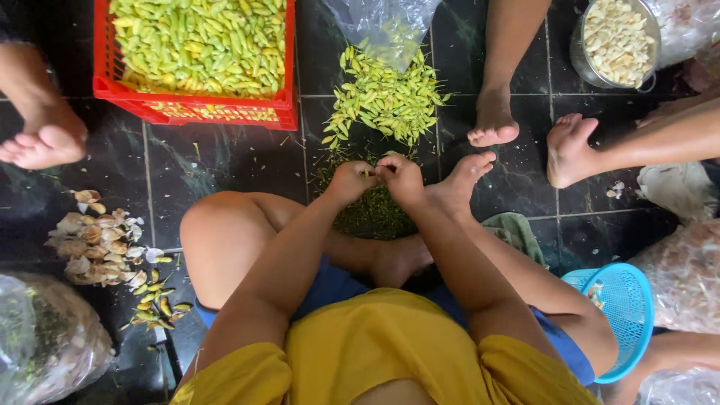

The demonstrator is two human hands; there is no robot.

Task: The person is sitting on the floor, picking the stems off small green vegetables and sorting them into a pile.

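At the centre of the frame the left hand (351, 180) and the right hand (399, 178) meet knuckle to knuckle, both curled nearly closed, fingertips pinched together on something small and green between them; it looks like one slender yellow-green bud, though the piece itself is too small to make out for certain. The hands hang directly over a dark green mound of fine plucked scraps (373, 214) on the floor, so whatever is stripped off seems to drop straight onto it. Just above, within easy reach, lies a loose heap of slender yellow-green buds (386, 97), spilling from a clear plastic bag (382, 26) at the top centre. To the upper left stands a red plastic crate (191, 105) filled with more of the same buds, close enough to draw from. The person sits cross-legged on the dark tiled floor (232, 161), the right foot beside the right hand. Two other bare feet rest on the tiles at the right, another at the left edge. At the left lies a pile of pale papery husks (94, 240), at the lower right a light blue plastic basket (622, 304), and at the upper right a metal bowl of pale peeled pieces (615, 37).
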